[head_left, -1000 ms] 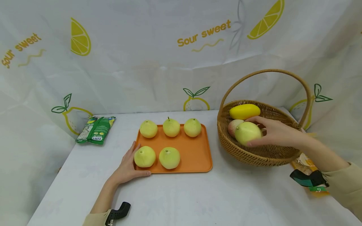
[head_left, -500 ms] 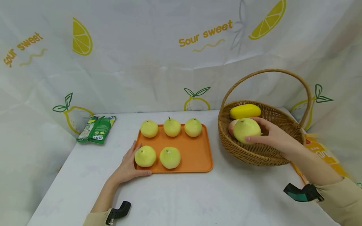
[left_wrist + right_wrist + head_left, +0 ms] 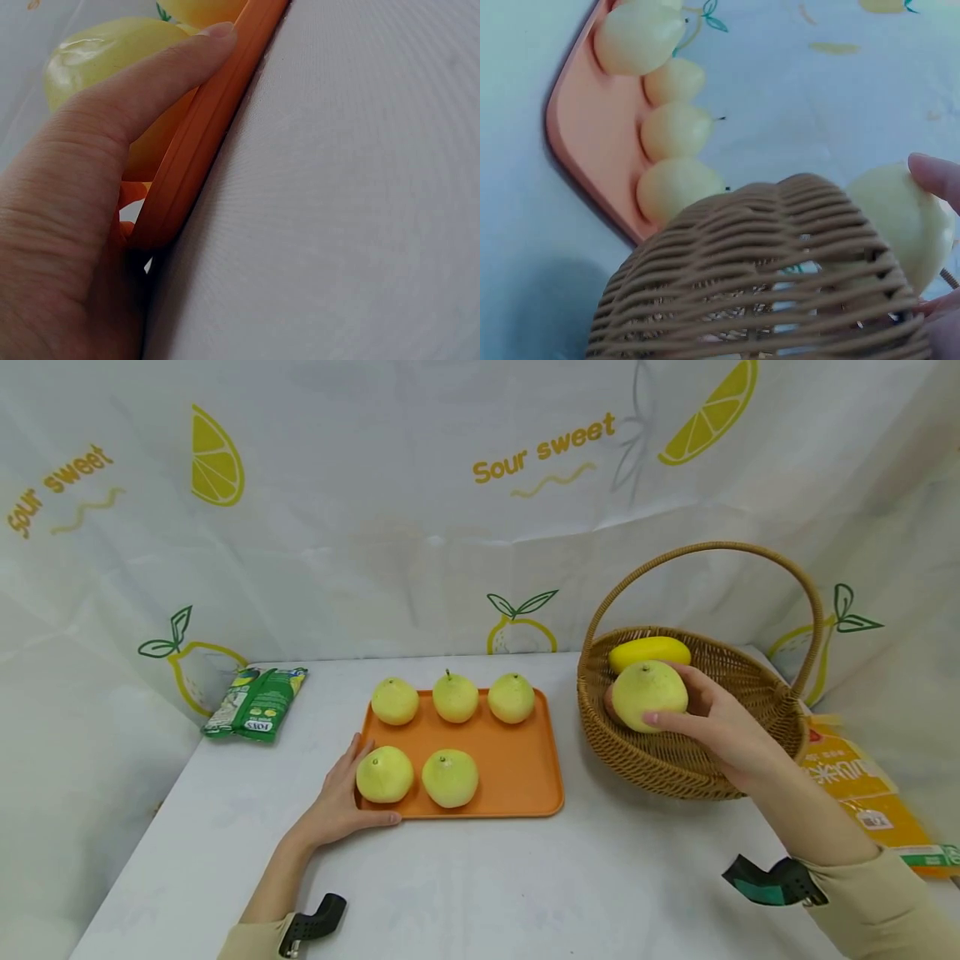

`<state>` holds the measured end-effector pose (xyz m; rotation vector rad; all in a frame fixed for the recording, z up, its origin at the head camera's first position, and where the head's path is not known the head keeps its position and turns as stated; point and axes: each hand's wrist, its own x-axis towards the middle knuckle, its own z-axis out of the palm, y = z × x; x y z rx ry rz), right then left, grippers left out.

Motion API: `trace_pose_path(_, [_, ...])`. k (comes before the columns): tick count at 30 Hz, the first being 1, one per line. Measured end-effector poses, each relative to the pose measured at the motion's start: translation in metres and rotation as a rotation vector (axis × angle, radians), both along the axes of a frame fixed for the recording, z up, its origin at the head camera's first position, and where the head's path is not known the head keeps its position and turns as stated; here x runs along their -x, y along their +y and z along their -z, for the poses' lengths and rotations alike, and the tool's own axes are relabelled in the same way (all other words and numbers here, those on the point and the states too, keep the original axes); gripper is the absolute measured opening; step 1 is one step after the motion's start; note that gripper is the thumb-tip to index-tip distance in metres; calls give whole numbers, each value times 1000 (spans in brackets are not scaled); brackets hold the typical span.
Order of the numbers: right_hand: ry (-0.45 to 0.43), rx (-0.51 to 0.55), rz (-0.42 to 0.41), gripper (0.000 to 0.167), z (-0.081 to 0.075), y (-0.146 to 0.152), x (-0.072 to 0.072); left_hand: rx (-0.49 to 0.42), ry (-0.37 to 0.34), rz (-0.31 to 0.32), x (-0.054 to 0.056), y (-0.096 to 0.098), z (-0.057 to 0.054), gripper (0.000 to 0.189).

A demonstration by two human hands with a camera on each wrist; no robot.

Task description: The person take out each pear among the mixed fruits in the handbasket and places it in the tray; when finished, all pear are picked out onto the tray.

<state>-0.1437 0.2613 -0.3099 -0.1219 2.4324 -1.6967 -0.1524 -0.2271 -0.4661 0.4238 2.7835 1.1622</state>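
**A:** How is the pale yellow pear held, and where is it located?

**B:** It is gripped by the right hand, with the thumb curled under its front and the fingers wrapped behind it. It is carried above the near-left rim of the wicker basket, clear of the weave. In the right wrist view the same pear is seen past the basket wall, with one fingertip laid on its upper side. A wrapped grip of this kind is judged suited to a round, smooth fruit that would roll out of a light pinch.

**A:** What is done by the left hand?

**B:** It is laid flat at the front-left corner of the orange tray, fingers straight, thumb stretched along the near edge. In the left wrist view the thumb is seen pressed against the tray rim. Nothing is grasped; the tray is presumably steadied in this way so that it cannot slide on the white table.

**A:** How is the tray filled?

**B:** Five pears are set on it: three in the back row and two in the front row, each apart from its neighbour. The front-right place is left bare.

**A:** What else is shown?

**B:** A yellow mango is left in the basket behind the held pear. A green packet is laid far left, and an orange packet to the right of the basket.
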Motion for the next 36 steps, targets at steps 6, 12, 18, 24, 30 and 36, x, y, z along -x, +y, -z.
trace_pose_path(6, [50, 63, -7, 65, -1, -9, -4, -4, -14, -4, -1, 1, 0, 121])
trace_pose_path(12, [91, 85, -7, 68, -4, -20, -9, -2, -15, -7, 0, 1, 0, 121])
trace_pose_path(18, [126, 56, -10, 69, -9, -35, -16, -7, -13, -4, 0, 1, -1, 122])
trace_pose_path(24, [115, 101, -82, 74, -13, -49, -21, -8, -16, -4, 0, 1, -1, 122])
trace_pose_path(30, [103, 73, -131, 78, -13, -59, -24, -9, -18, -2, 0, 1, -1, 122])
trace_pose_path(36, [157, 76, -185, 81, -8, -66, -24, -13, -13, -1, 0, 1, 0, 122])
